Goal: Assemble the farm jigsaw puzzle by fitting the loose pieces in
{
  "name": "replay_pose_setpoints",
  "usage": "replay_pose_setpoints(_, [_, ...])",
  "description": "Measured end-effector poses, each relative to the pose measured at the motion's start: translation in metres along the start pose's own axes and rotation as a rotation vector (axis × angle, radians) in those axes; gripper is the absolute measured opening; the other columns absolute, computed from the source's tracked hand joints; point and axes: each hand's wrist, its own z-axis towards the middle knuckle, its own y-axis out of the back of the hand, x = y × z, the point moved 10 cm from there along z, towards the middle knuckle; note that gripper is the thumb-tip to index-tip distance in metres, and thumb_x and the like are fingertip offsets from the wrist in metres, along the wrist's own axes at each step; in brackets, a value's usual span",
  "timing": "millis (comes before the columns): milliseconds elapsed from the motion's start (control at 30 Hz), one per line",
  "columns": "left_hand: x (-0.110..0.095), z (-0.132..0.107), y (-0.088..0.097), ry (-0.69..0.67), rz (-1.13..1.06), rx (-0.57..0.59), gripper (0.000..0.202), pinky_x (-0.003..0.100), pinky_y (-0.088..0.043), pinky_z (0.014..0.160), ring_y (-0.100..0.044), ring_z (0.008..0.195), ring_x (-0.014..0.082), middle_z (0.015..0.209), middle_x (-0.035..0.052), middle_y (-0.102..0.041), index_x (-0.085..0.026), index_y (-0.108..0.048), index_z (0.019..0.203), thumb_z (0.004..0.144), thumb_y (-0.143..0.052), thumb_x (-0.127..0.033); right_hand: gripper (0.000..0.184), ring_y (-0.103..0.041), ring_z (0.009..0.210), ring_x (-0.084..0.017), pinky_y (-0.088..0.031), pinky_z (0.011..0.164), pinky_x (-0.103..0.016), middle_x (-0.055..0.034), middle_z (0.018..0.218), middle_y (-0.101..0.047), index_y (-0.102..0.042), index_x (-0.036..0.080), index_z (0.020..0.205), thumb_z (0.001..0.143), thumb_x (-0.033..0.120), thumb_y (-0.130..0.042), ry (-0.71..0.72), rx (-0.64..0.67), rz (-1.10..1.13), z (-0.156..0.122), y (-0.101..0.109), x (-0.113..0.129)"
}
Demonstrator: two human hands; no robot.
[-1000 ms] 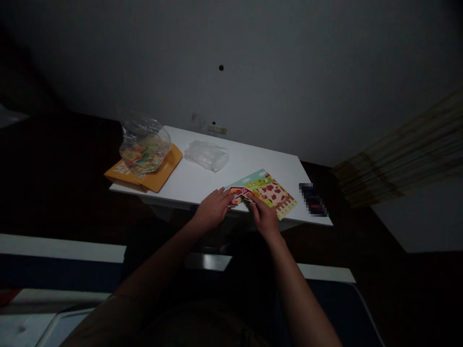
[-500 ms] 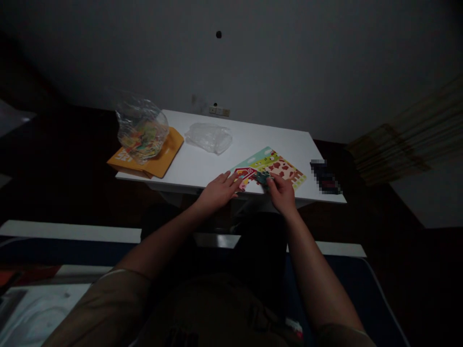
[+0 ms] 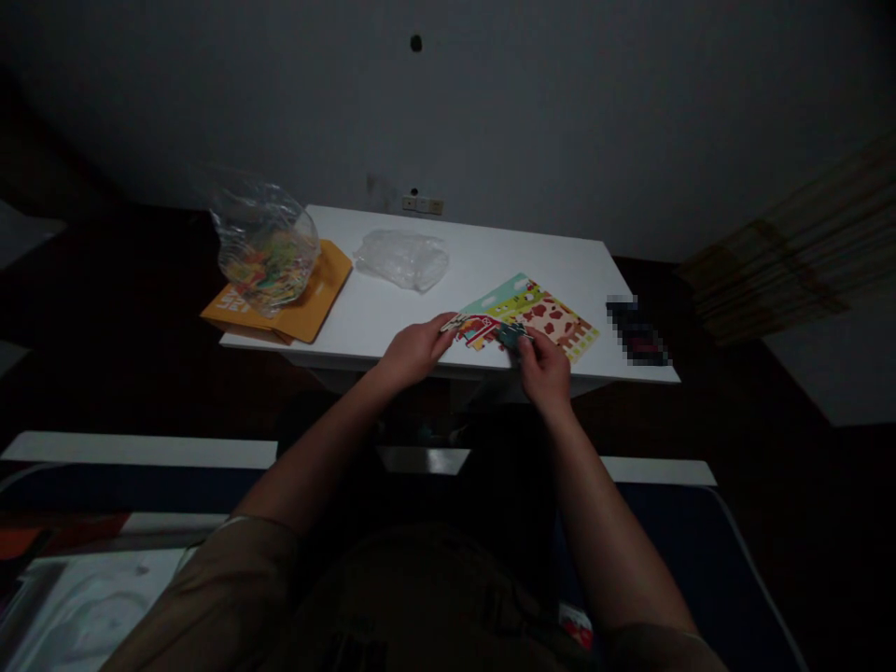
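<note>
Puzzle board [image 3: 542, 315] sits at the near edge of the white table [image 3: 483, 257]. My left hand [image 3: 413, 347] pinches a piece [image 3: 452, 324] at its left edge; right hand [image 3: 544, 369] grips a dark piece [image 3: 510, 334]. I'd match edges first, then press flat. Room's dim, wall behind bare.

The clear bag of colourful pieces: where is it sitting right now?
In the head view, the clear bag of colourful pieces sits at the table's far left corner, resting on the orange folder, left of the crumpled plastic wrap.
</note>
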Motion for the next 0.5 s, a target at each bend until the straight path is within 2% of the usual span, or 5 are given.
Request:
replay_pose_setpoints(100, [0.005, -0.005, 0.013, -0.022, -0.284, -0.206, 0.049, 0.046, -0.054, 0.121, -0.069, 0.144, 0.0318, 0.158, 0.0140, -0.071, -0.022, -0.063, 0.158, 0.116, -0.051, -0.043, 0.047, -0.080, 0.113, -0.032, -0.063, 0.104, -0.053, -0.0133, 0.122, -0.086, -0.084, 0.023, 0.126, 0.104, 0.059, -0.062, 0.013, -0.009, 0.049, 0.000, -0.005, 0.016])
replay_pose_setpoints(167, [0.006, -0.009, 0.008, -0.007, -0.512, -0.277, 0.050, 0.049, -0.055, 0.122, -0.069, 0.143, 0.0320, 0.154, 0.0159, -0.073, -0.019, -0.065, 0.154, 0.115, -0.053, -0.048, 0.043, -0.080, 0.113, -0.030, -0.063, 0.105, -0.052, -0.0115, 0.122, -0.086, -0.083, 0.025, 0.126, 0.105, 0.057, -0.063, 0.041, 0.013, 0.110, -0.002, -0.016, 0.035])
replay_pose_setpoints(333, [-0.001, -0.013, -0.039, 0.118, -1.210, -0.147, 0.066, 0.051, -0.068, 0.104, -0.079, 0.120, 0.0319, 0.139, 0.0179, -0.077, -0.016, -0.068, 0.137, 0.103, -0.066, -0.072, 0.036, -0.075, 0.119, -0.027, -0.061, 0.109, -0.049, -0.0111, 0.126, -0.081, -0.080, 0.025, 0.126, 0.107, 0.052, -0.064, 0.107, 0.007, 0.238, -0.010, -0.042, 0.078])
replay_pose_setpoints(433, [-0.004, -0.020, -0.051, 0.190, -1.361, -0.118, 0.074, 0.050, -0.068, 0.102, -0.081, 0.114, 0.0308, 0.135, 0.0171, -0.078, -0.017, -0.066, 0.135, 0.093, -0.079, -0.076, 0.037, -0.072, 0.124, -0.028, -0.058, 0.113, -0.051, -0.0124, 0.129, -0.078, -0.080, 0.025, 0.128, 0.108, 0.050, -0.062, 0.097, -0.021, 0.228, -0.017, -0.053, 0.087])
replay_pose_setpoints(500, [-0.005, -0.026, -0.055, 0.217, -1.380, -0.113, 0.074, 0.046, -0.067, 0.101, -0.080, 0.116, 0.0304, 0.135, 0.0165, -0.078, -0.019, -0.066, 0.135, 0.088, -0.087, -0.072, 0.038, -0.071, 0.128, -0.029, -0.057, 0.116, -0.052, -0.0127, 0.134, -0.079, -0.079, 0.025, 0.133, 0.109, 0.048, -0.060, 0.098, 0.030, 0.241, -0.022, -0.064, 0.092])
